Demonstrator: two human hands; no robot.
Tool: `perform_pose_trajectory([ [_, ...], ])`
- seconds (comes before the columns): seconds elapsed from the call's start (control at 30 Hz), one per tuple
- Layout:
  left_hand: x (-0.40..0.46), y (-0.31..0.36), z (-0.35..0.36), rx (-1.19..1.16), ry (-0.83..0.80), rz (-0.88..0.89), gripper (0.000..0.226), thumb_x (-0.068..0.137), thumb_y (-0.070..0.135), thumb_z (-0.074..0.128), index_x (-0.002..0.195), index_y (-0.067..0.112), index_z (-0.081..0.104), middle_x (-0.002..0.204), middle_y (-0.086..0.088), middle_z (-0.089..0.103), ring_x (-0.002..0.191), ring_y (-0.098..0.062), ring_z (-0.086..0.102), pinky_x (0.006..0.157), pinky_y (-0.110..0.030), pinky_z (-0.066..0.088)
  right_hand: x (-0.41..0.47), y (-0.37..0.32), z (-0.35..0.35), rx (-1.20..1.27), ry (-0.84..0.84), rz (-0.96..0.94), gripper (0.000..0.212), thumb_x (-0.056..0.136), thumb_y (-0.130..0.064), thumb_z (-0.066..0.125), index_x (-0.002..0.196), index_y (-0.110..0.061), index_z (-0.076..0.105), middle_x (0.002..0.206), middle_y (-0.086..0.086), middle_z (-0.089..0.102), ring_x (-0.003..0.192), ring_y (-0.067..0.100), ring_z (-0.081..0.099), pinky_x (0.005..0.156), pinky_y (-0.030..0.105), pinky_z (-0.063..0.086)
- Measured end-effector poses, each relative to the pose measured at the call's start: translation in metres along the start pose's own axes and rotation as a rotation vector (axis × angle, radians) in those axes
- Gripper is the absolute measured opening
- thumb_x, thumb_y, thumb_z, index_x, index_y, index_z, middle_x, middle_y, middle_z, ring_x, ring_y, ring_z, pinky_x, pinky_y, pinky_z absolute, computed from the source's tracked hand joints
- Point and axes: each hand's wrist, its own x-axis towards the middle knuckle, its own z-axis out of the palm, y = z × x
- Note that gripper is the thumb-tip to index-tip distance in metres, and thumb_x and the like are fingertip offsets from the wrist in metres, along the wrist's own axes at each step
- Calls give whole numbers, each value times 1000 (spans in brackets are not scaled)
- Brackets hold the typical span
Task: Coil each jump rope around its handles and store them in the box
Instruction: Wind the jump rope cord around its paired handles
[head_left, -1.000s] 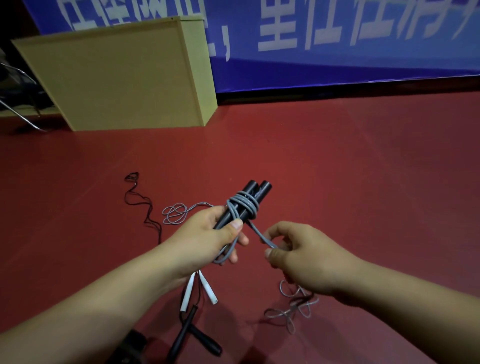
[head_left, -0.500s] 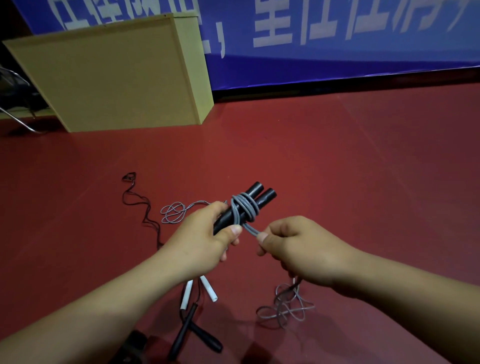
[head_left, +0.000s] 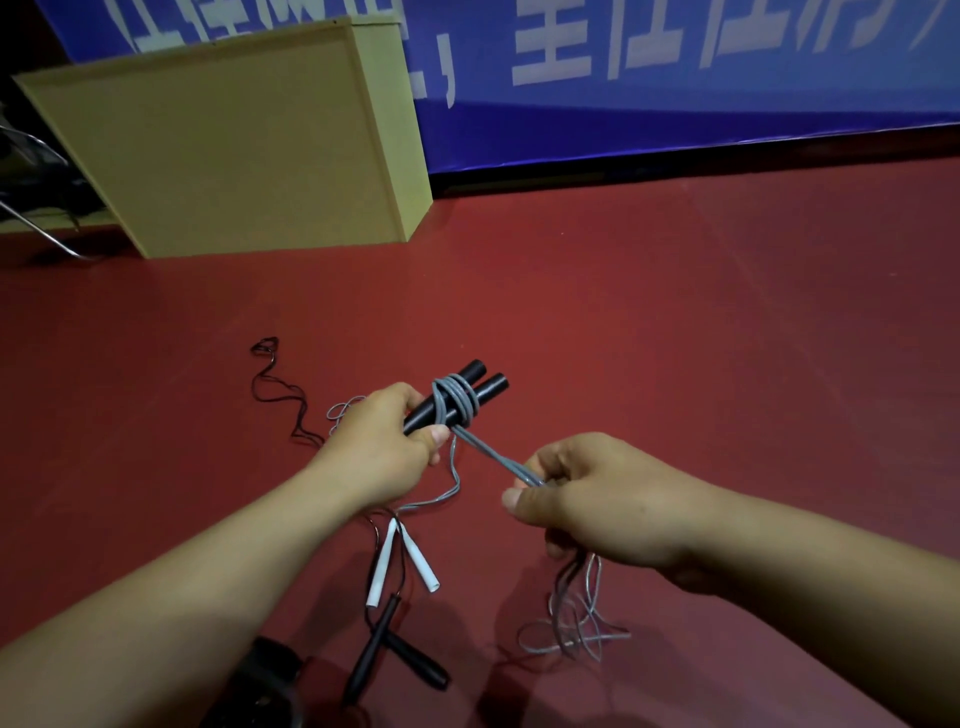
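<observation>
My left hand (head_left: 382, 447) grips two black handles (head_left: 480, 382) held side by side, with several turns of grey rope (head_left: 454, 400) wound round them. A taut stretch of that rope runs down to my right hand (head_left: 597, 506), which pinches it between thumb and fingers. The loose remainder (head_left: 576, 623) hangs below my right hand and pools on the red floor. The tan cardboard box (head_left: 234, 150) stands at the back left.
On the floor below my left hand lie two white handles (head_left: 405, 564) and two slim black handles (head_left: 384, 649) with a thin black rope (head_left: 275, 384) trailing off to the left. A blue banner (head_left: 675, 78) lines the back wall.
My right hand has pulled away from the handles, down and to the right, drawing the grey rope taut. My left hand has kept its hold on the handles.
</observation>
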Motion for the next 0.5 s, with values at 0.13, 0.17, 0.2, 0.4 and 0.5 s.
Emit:
perform_pose_trajectory([
  [0.13, -1, -1, 4, 158, 5, 22, 8, 91, 27, 65, 89, 20, 62, 80, 0, 68, 73, -21, 63, 64, -30, 44, 1, 3, -3, 17, 14, -41, 25, 89, -33, 67, 70, -20, 56, 61, -1, 52, 59, 12, 49, 63, 30, 40],
  [0.17, -3, 0, 6, 215, -19, 48, 10, 90, 28, 66, 86, 19, 63, 78, 0, 66, 74, -21, 62, 62, -30, 41, 2, 3, -3, 25, 16, -49, 26, 90, -33, 66, 70, -20, 56, 62, -1, 51, 58, 11, 48, 62, 29, 39],
  [0.2, -4, 0, 8, 261, -59, 74, 12, 90, 29, 66, 85, 18, 63, 75, 1, 63, 72, -21, 59, 61, -30, 39, 1, 4, -3, 31, 17, -54, 26, 91, -33, 65, 69, -20, 55, 62, 0, 50, 58, 11, 46, 62, 29, 38],
  [0.4, -10, 1, 20, 368, -273, 177, 16, 91, 35, 64, 82, 24, 57, 70, 7, 53, 65, -13, 49, 55, -26, 33, 3, 6, -3, 88, 56, -52, 26, 92, -30, 62, 78, -8, 64, 63, 2, 49, 63, 18, 45, 64, 35, 37],
  [0.5, -15, 9, 26, 382, -355, 233, 14, 91, 31, 64, 84, 21, 57, 75, 6, 57, 72, -17, 53, 59, -28, 37, 7, 7, -7, 111, 117, -67, 27, 93, -28, 59, 77, -8, 66, 62, 8, 52, 62, 20, 46, 62, 40, 40],
])
